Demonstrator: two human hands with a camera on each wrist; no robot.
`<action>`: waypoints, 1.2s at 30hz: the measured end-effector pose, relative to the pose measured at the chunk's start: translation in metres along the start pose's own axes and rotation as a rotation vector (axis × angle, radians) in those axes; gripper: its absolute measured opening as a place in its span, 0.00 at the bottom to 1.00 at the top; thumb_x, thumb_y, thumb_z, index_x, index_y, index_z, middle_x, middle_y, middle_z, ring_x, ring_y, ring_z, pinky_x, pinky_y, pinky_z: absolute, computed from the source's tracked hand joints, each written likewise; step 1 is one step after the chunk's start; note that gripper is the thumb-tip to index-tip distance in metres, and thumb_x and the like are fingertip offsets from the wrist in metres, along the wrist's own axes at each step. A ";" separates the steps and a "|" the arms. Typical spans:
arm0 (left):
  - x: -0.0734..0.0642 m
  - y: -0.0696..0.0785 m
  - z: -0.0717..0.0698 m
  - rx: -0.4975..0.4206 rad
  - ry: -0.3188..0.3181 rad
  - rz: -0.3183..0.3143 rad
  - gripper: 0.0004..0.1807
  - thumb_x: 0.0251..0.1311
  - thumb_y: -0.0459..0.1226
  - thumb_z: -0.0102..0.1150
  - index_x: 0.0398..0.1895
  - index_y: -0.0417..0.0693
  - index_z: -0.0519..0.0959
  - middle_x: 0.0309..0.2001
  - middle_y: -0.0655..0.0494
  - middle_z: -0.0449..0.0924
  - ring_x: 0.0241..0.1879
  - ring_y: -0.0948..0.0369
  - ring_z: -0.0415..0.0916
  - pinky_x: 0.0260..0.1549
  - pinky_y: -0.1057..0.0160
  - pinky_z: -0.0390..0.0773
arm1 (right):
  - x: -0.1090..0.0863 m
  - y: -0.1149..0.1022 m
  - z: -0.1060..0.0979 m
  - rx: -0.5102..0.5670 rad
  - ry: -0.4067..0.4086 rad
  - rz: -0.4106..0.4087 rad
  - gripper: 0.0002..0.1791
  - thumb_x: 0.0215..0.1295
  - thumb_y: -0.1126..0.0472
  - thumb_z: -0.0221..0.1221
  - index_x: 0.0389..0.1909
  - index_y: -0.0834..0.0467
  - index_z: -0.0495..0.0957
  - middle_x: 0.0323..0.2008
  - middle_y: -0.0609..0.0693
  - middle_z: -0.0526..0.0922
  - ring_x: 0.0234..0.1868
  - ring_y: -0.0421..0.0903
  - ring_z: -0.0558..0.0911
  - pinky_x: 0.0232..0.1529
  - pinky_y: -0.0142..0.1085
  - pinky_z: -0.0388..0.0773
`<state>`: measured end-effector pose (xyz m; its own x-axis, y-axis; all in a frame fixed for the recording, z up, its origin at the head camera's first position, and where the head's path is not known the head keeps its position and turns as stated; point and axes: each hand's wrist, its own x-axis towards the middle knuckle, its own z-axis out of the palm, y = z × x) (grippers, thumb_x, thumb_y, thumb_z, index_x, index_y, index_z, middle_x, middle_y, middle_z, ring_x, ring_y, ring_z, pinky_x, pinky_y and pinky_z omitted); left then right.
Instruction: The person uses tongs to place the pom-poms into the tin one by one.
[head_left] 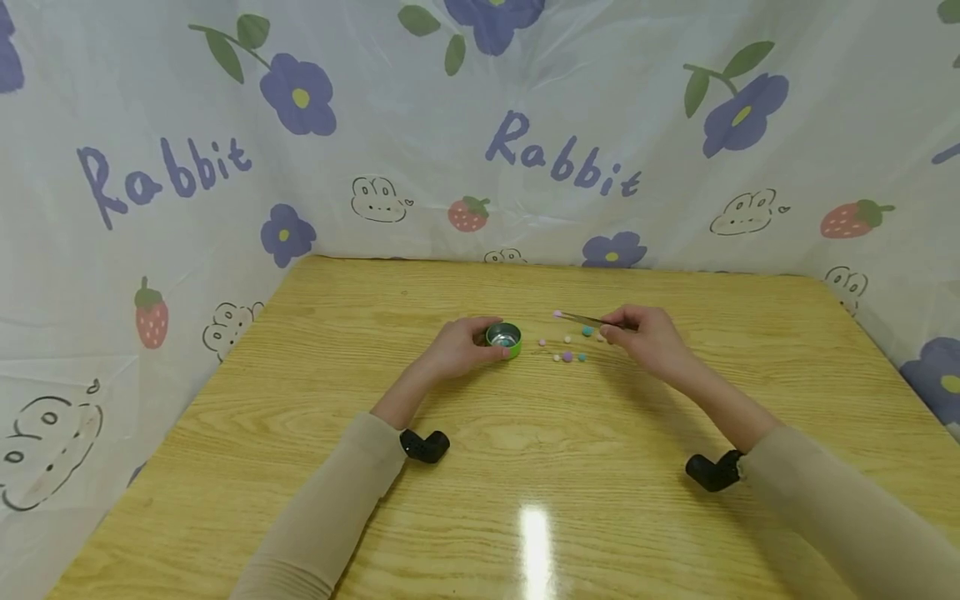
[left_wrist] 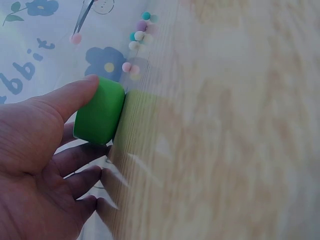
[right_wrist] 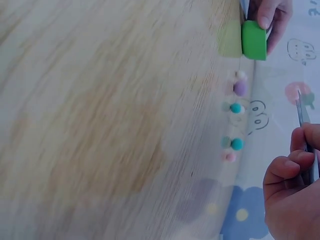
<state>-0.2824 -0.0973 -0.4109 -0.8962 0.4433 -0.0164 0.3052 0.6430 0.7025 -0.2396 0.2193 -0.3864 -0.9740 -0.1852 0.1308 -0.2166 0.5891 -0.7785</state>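
Note:
My left hand grips a small round green tin, thumb and fingers around its wall. The tin stands upright on the table, its silvery inside showing; something bluish appears at the bottom. My right hand pinches metal tweezers above the table to the right. At their tips is a small pink ball. Between the hands lie several small balls: a purple ball, a teal ball, another pink ball and white ones. The right palm and fingers partly hide the tweezers' rear end.
The wooden table ends at the back against a white curtain printed with flowers, rabbits and strawberries. Black wrist devices sit on both sleeves, one at the left, one at the right.

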 end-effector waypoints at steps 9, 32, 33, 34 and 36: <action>0.000 -0.002 0.000 -0.010 0.005 0.008 0.37 0.67 0.47 0.69 0.75 0.45 0.70 0.63 0.45 0.78 0.63 0.50 0.74 0.61 0.51 0.73 | 0.015 -0.009 0.024 0.046 -0.047 -0.054 0.10 0.73 0.67 0.61 0.48 0.70 0.83 0.40 0.63 0.86 0.40 0.55 0.83 0.35 0.33 0.76; 0.002 -0.002 0.002 -0.005 0.015 0.006 0.36 0.66 0.48 0.70 0.74 0.46 0.71 0.64 0.46 0.78 0.64 0.50 0.74 0.63 0.51 0.71 | 0.021 -0.019 0.054 0.082 -0.066 -0.031 0.08 0.73 0.68 0.60 0.46 0.68 0.83 0.39 0.59 0.85 0.37 0.55 0.84 0.34 0.36 0.78; 0.002 -0.002 0.002 -0.007 0.016 0.006 0.36 0.66 0.48 0.70 0.74 0.46 0.71 0.64 0.46 0.78 0.64 0.50 0.74 0.63 0.51 0.71 | 0.021 -0.019 0.054 0.078 -0.065 -0.035 0.08 0.73 0.68 0.60 0.46 0.68 0.83 0.39 0.59 0.85 0.37 0.55 0.84 0.34 0.36 0.77; 0.003 -0.002 0.002 -0.009 0.017 0.007 0.36 0.65 0.48 0.70 0.74 0.46 0.71 0.64 0.46 0.78 0.64 0.50 0.74 0.63 0.51 0.71 | 0.021 -0.019 0.054 0.077 -0.065 -0.036 0.08 0.73 0.68 0.61 0.46 0.68 0.83 0.39 0.59 0.85 0.37 0.55 0.84 0.34 0.36 0.78; 0.003 -0.002 0.002 -0.009 0.019 0.009 0.36 0.65 0.47 0.70 0.74 0.46 0.72 0.63 0.46 0.78 0.64 0.50 0.74 0.63 0.51 0.71 | 0.021 -0.020 0.055 0.087 -0.073 -0.034 0.08 0.73 0.68 0.61 0.46 0.69 0.83 0.39 0.59 0.85 0.37 0.56 0.85 0.35 0.38 0.80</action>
<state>-0.2850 -0.0963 -0.4139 -0.8992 0.4376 0.0034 0.3109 0.6334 0.7086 -0.2521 0.1606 -0.4016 -0.9578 -0.2630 0.1157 -0.2401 0.5112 -0.8253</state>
